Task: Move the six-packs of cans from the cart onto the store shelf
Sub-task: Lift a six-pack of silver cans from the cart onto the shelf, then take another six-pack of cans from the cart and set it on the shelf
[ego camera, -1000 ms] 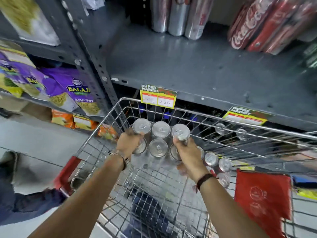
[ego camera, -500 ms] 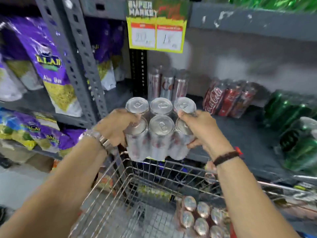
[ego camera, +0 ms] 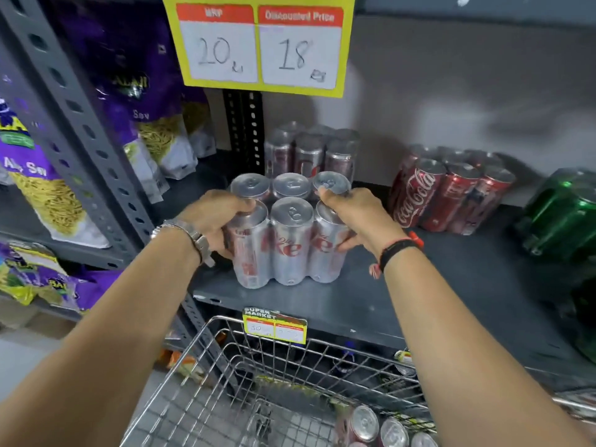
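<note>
A silver six-pack of cans (ego camera: 288, 240) stands upright on the dark grey store shelf (ego camera: 435, 285), near its front edge. My left hand (ego camera: 216, 221) grips its left side and my right hand (ego camera: 348, 217) grips its right side and top. Another silver six-pack (ego camera: 311, 154) stands just behind it against the back wall. Below, the wire cart (ego camera: 258, 382) holds more cans (ego camera: 380, 427) at its right end.
A red six-pack (ego camera: 448, 195) stands on the shelf to the right, and green cans (ego camera: 561, 214) sit further right. Purple snack bags (ego camera: 145, 101) fill the bay on the left beyond a grey upright post (ego camera: 77, 130). A yellow price tag (ego camera: 258, 43) hangs overhead.
Both hands lifted the silver six-pack out of the cart, carried it up and forward, and set it down on the shelf in front of the other silver pack.
</note>
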Available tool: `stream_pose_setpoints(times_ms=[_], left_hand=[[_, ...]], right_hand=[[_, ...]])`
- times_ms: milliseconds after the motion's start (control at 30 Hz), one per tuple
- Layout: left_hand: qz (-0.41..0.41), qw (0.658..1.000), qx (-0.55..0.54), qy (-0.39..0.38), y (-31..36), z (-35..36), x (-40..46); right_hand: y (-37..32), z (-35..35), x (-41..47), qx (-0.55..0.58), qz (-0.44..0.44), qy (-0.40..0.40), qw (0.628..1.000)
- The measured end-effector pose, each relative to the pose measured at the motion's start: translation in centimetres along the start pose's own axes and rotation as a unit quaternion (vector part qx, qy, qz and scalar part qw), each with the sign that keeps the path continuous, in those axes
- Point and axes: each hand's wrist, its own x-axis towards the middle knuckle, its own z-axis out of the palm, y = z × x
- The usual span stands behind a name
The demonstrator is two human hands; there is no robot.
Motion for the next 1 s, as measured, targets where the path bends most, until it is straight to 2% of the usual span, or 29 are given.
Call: stream_pose_setpoints(times_ms=[100, 167, 233, 300, 333, 367, 467, 500, 600, 667, 767, 800, 900, 1000], left_hand=[[0.054, 0.997, -0.040, 0.028, -1.1, 0.3, -1.1], [0.106, 0.985, -0.108, 0.085, -2.8, 1.1, -1.7], [0.154, 0.957, -0.188, 0.160, -6.0, 2.6, -2.6], [0.191, 0.944, -0.151, 0.224, -10.6, 4.9, -3.9], [0.201, 0.947, -0.106, 0.226, -13.2, 6.3, -4.6], [0.198, 0.955, -0.070, 0.208, -15.9, 7.7, -5.0], [0.139, 0.985, 0.072, 0.075, -22.2, 12.2, -5.9], [0.120, 0.984, 0.125, 0.032, -24.1, 13.4, -5.8], [0.041, 0.977, 0.192, -0.081, -28.9, 16.5, -5.0], [-0.034, 0.971, 0.192, -0.137, -31.7, 17.9, -3.6], [-0.113, 0.959, 0.202, -0.166, -35.6, 19.6, -1.1], [-0.114, 0.951, 0.216, -0.188, -36.6, 20.1, -0.4], [-0.100, 0.958, 0.140, -0.230, -39.0, 21.2, 1.2], [-0.089, 0.965, 0.086, -0.231, -39.4, 21.7, 1.8]], right_hand=[[1.0, -0.6, -0.8, 0.023, -0.011, -0.001, 1.000], [3.1, -1.3, -2.5, -0.001, -0.054, 0.080, 0.995], [6.4, -2.3, -5.3, -0.013, -0.104, 0.187, 0.977], [11.0, -2.8, -8.4, -0.010, -0.133, 0.251, 0.959], [13.8, -2.8, -9.7, -0.019, -0.130, 0.263, 0.956], [16.9, -2.9, -10.6, -0.036, -0.116, 0.262, 0.957], [26.3, -2.5, -12.4, -0.106, -0.020, 0.227, 0.968], [29.0, -2.4, -12.8, -0.123, 0.015, 0.213, 0.969], [35.4, -2.0, -13.0, -0.110, 0.120, 0.166, 0.973], [38.6, -1.4, -12.5, -0.069, 0.175, 0.150, 0.971], [41.6, -0.8, -11.5, 0.013, 0.246, 0.174, 0.953], [42.2, -0.8, -11.2, 0.033, 0.256, 0.173, 0.950], [44.0, -0.9, -10.5, 0.128, 0.269, 0.140, 0.944], [44.1, -0.9, -10.3, 0.175, 0.286, 0.136, 0.932]])
